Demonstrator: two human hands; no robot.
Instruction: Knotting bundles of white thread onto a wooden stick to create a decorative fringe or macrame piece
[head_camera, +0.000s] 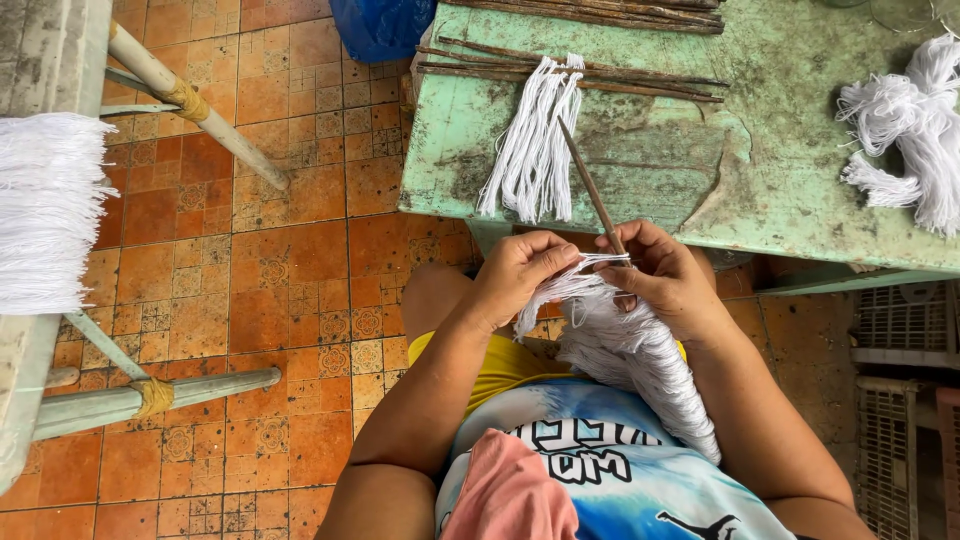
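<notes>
just below the green worktop (800, 190) edge, the left hand (515, 275) fingers pinch white yarn strands (625, 345) while the right hand (670, 280) grips a thin brown stick (590, 185) with those strands.

Green table (780, 190): white threads (535, 150), sticks (600, 15)

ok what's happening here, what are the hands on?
A seated person works white string around a thin brown stick. The left hand pinches strands near the stick's lower end; the right hand grips the stick and strands. A thick bundle of white string trails down over the lap. On the worn green table lie a finished white tassel, more sticks and a loose string heap.
</notes>
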